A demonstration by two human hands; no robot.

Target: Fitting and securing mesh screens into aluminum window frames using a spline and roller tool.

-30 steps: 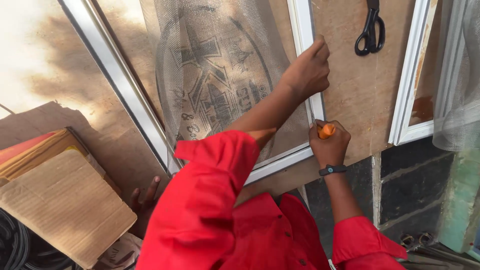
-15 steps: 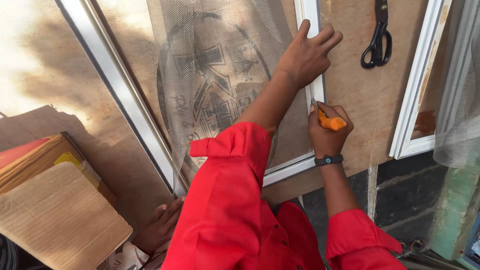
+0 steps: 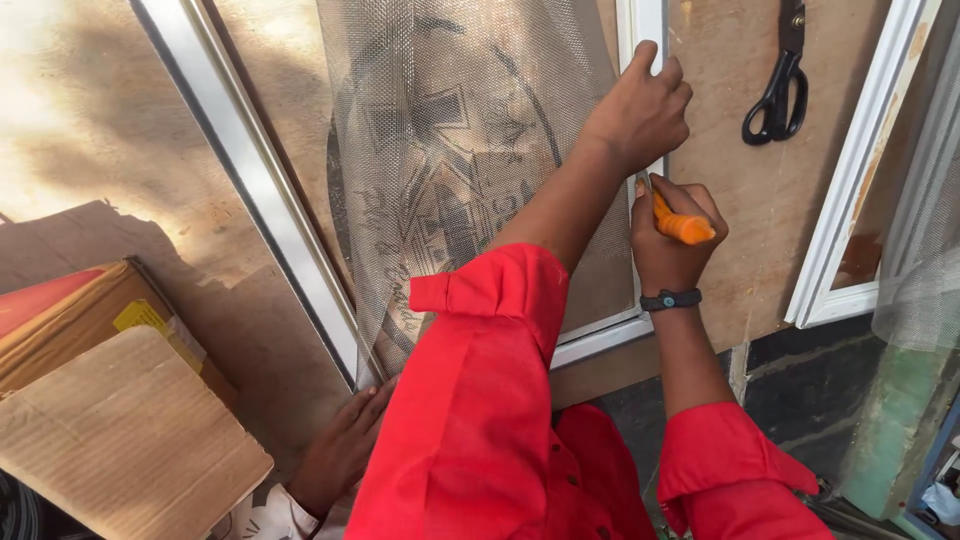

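Note:
A grey wire mesh (image 3: 450,150) lies over a white aluminium frame (image 3: 250,190) on a brown board. My left hand (image 3: 640,110) reaches across the mesh and presses its edge, fingers curled, onto the frame's right rail (image 3: 640,25). Just below it my right hand (image 3: 670,245), with a dark wristband, grips an orange-handled tool (image 3: 682,226) whose tip meets the same rail. Both my sleeves are red.
Another person's hand (image 3: 345,450) rests by the frame's lower corner. Black scissors (image 3: 778,90) lie on the board at the upper right, beside a second white frame (image 3: 850,200). Cardboard boxes (image 3: 110,420) sit at the lower left. A dark wall and floor lie below the board.
Both my hands have moved up along the right rail, and my left fingers have gone from spread to curled. The other person's hand has come further into view at the lower corner.

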